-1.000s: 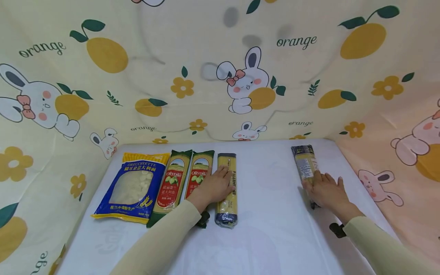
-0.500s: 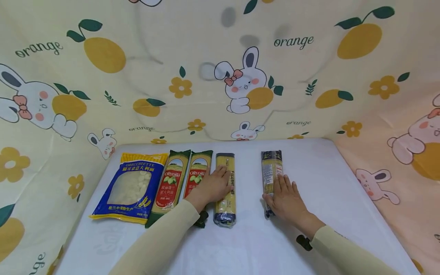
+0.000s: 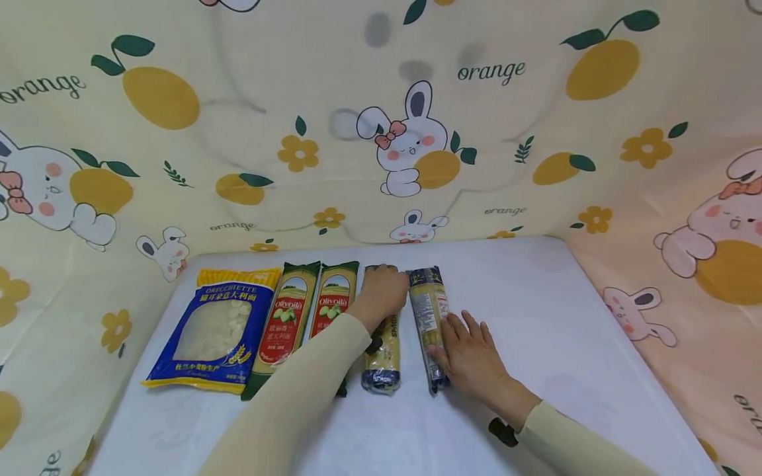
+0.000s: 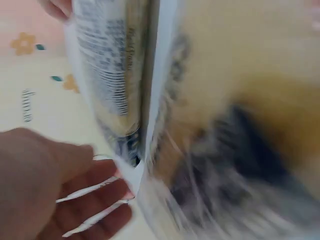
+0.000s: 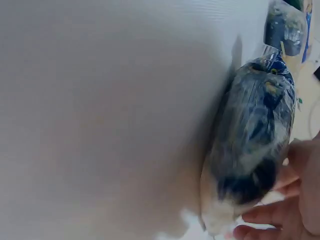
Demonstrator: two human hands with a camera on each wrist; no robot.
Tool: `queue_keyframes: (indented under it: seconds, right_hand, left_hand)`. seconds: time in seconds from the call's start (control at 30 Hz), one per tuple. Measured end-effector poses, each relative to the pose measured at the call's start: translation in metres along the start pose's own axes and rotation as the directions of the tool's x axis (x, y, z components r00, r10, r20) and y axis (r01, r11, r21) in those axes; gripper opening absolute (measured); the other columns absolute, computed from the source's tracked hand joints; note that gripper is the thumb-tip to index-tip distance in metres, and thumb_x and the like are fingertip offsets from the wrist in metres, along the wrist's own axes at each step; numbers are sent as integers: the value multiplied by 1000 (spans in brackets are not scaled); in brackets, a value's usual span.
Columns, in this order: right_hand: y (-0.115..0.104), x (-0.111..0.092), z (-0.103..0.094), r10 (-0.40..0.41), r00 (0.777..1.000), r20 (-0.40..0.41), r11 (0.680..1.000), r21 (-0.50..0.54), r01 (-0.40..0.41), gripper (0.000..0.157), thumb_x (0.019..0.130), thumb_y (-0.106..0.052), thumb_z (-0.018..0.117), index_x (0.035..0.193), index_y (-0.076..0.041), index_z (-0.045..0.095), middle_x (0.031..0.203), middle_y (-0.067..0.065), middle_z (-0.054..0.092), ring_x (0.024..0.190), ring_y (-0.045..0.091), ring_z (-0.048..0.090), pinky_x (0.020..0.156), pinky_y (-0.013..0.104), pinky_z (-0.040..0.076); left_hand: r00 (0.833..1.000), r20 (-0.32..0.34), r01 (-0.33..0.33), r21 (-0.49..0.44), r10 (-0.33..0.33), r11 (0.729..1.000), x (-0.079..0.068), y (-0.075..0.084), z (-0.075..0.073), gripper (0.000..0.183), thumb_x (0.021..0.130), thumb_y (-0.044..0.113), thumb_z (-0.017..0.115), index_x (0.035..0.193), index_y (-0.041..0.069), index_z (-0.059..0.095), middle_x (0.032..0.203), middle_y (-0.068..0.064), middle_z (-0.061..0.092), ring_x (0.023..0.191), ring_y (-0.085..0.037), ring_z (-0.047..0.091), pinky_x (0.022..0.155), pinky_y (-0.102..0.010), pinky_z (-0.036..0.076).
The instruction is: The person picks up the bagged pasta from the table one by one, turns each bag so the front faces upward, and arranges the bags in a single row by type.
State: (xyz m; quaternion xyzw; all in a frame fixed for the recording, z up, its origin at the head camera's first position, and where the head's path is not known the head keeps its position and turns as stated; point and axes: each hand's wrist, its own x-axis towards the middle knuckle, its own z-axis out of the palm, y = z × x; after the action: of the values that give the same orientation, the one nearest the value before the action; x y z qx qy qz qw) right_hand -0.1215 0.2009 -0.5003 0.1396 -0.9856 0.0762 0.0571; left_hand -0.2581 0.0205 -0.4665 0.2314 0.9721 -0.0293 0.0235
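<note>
My left hand is over the far end of a yellow spaghetti pack with dark blue ends. In the left wrist view its thumb and fingers are spread apart, with nothing between them. Just right of that pack lies a second spaghetti pack, its printed label facing up. My right hand rests along this pack's right side, fingers straight and thumb across its near end. The right wrist view shows the pack's crinkled blue end beside the fingers. A narrow gap separates the two packs.
Left of the spaghetti lie two green Olivoila pasta packs, the nearer one partly hidden by my left arm. A blue and yellow orecchiette bag lies at the far left. All rest on a white table with a patterned cloth behind.
My right hand has slid the right spaghetti pack leftward across the table, close to the other one. My left hand has moved from the first pack's middle to its far end.
</note>
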Motion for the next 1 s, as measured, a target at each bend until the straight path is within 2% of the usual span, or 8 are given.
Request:
queue_keyframes:
  seconds: [0.1, 0.17, 0.23, 0.33, 0.47, 0.63, 0.8, 1.0]
  right_hand:
    - [8, -10, -5, -22, 996, -87, 998, -62, 17, 49, 93, -44, 62, 115, 0, 62, 118, 17, 64, 117, 39, 54, 93, 56, 44]
    - [12, -17, -8, -24, 993, -117, 994, -111, 11, 42, 90, -45, 65, 98, -4, 63, 98, 13, 65, 99, 34, 58, 79, 49, 48]
    - [15, -23, -11, -7, 993, -116, 990, -138, -9, 42, 89, -48, 66, 83, -7, 60, 82, 9, 61, 81, 29, 56, 66, 43, 45]
    - [15, -30, -15, 45, 998, -50, 990, -129, -51, 45, 89, -53, 64, 72, -12, 57, 70, 3, 54, 69, 23, 47, 57, 38, 38]
    - [13, -31, -16, 83, 996, 36, 994, -70, -80, 44, 92, -52, 59, 71, -14, 58, 68, 0, 55, 67, 20, 44, 58, 35, 35]
    - [8, -30, -13, 72, 997, 7, 997, -22, -72, 42, 92, -47, 63, 67, -14, 54, 63, -1, 51, 64, 18, 42, 57, 32, 33]
    - [5, -32, -9, 69, 996, -47, 998, -6, -70, 40, 89, -43, 67, 65, -15, 51, 61, -2, 47, 63, 18, 40, 58, 31, 30]
    - [6, -30, -7, 33, 991, -131, 998, -46, -39, 41, 86, -41, 72, 65, -14, 48, 62, -2, 42, 64, 18, 36, 60, 31, 28]
  left_hand:
    - [999, -40, -11, 28, 13, 1000, 21, 9, 0, 25, 102, 24, 47, 113, 20, 68, 111, -2, 67, 104, -25, 58, 91, -48, 47]
    - [999, -52, -11, 32, 12, 999, 33, 14, 2, 26, 103, 26, 45, 119, 20, 65, 116, -2, 64, 108, -24, 56, 93, -47, 45]
    - [999, -46, -8, 9, 8, 1000, 43, 19, 5, 30, 103, 29, 43, 124, 20, 62, 121, -2, 61, 113, -24, 52, 96, -48, 43]
    - [1000, -14, 5, -43, -6, 999, 54, 27, 10, 38, 104, 39, 41, 128, 18, 60, 126, -4, 57, 119, -26, 47, 99, -50, 39]
    - [998, 33, 50, -65, -48, 997, 62, 36, 15, 47, 102, 48, 38, 126, 16, 62, 125, -6, 54, 122, -29, 40, 101, -54, 33]
    - [996, 38, 84, -75, -81, 994, 63, 37, 17, 46, 101, 48, 41, 126, 16, 61, 126, -7, 49, 122, -30, 35, 103, -55, 29]
    - [998, -48, 34, -91, -39, 995, 64, 36, 8, 43, 99, 46, 45, 127, 16, 58, 129, -7, 47, 123, -30, 35, 100, -53, 30]
    - [988, -152, -11, -93, -4, 996, 57, 28, -18, 44, 100, 46, 45, 129, 15, 54, 131, -7, 46, 122, -31, 35, 98, -52, 30]
